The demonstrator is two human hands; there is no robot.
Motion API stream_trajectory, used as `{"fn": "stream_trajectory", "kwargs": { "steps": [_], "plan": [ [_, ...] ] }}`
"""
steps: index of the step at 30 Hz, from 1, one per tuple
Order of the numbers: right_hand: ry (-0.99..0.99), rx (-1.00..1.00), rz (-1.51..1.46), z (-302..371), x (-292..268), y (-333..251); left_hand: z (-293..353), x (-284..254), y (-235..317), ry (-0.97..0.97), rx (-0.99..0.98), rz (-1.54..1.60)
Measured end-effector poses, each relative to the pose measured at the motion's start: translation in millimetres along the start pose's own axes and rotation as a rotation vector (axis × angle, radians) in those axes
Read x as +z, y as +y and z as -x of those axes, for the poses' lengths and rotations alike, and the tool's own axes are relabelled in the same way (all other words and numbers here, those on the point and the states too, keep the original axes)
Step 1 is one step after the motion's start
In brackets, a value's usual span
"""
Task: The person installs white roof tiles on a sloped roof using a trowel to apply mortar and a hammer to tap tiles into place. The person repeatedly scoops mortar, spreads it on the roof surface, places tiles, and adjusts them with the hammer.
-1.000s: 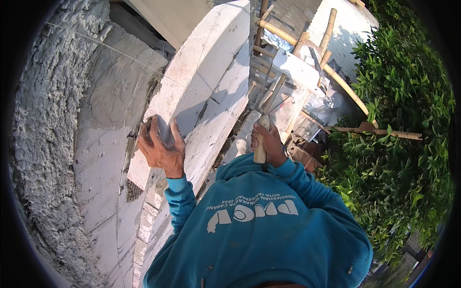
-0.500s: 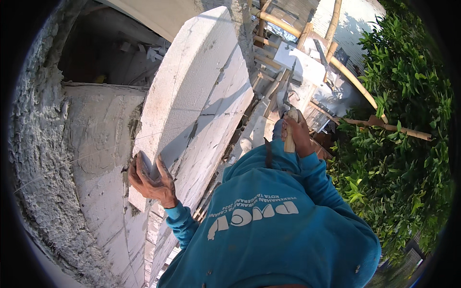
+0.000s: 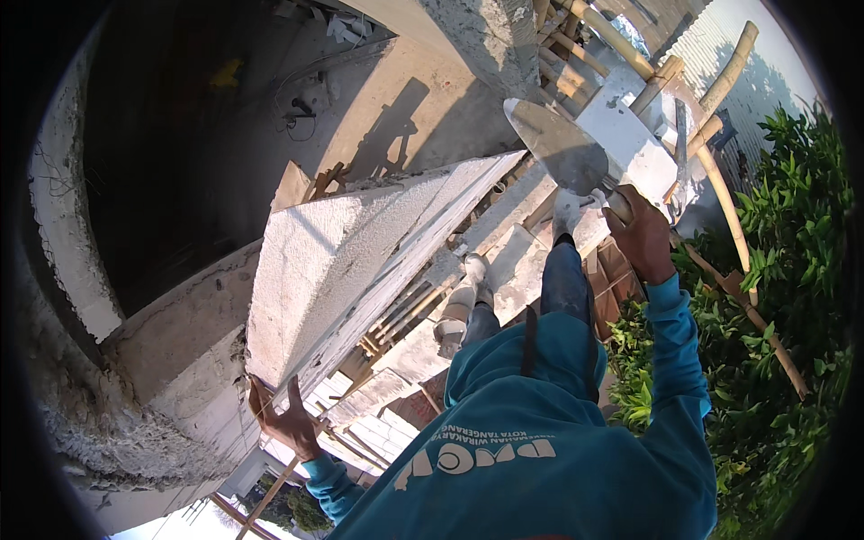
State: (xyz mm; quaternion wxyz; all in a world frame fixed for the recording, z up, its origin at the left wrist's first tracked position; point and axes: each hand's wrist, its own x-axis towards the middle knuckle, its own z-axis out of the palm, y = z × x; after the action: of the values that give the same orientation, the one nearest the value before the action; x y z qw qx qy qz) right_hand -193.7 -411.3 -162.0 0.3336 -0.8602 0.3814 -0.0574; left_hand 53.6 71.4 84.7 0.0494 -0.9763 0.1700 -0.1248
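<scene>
A white aerated concrete block (image 3: 301, 256) lies along the top of the pale block wall (image 3: 387, 310). My left hand (image 3: 286, 421) is at the block's near end, thumb on one side and fingers on the other, gripping it. The fingertips are partly hidden behind the edge. My right hand (image 3: 641, 236) is closed round the handle of a trowel (image 3: 560, 144). The trowel's broad metal blade points forward and to the left, beyond the block's far end and apart from it.
Beyond the wall on the left is a dark room (image 3: 171, 162). My feet stand on scaffold boards (image 3: 508, 256) to the wall's right. Bamboo poles (image 3: 720, 180) and a white panel (image 3: 625, 135) are at the far right, leafy bushes (image 3: 765, 360) at right.
The view has swung, showing more of the room and scaffold. My right hand has moved out to the right, and the trowel blade now shows its flat face. My left hand stays at the block's end.
</scene>
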Motion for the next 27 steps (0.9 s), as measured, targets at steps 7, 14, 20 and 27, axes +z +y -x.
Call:
{"fn": "stream_trajectory", "kwargs": {
  "steps": [7,14,20,27],
  "plan": [
    [-0.142,-0.202,-0.087,-80.5,12.8,-1.2,-10.2,-0.6,28.4,-0.06,-0.2,-0.084],
    [-0.156,-0.402,-0.113,-144.3,33.2,-8.5,-21.3,-12.5,29.4,-0.234,-0.333,-0.014],
    [-0.048,-0.665,-0.128,-182.6,61.4,-31.1,-24.3,-17.0,28.9,-0.268,-0.307,-0.091],
    [-0.263,-0.732,-0.174,-205.9,68.1,-96.9,-20.6,-15.8,23.6,-0.245,-0.257,-0.141]
  ]
}}
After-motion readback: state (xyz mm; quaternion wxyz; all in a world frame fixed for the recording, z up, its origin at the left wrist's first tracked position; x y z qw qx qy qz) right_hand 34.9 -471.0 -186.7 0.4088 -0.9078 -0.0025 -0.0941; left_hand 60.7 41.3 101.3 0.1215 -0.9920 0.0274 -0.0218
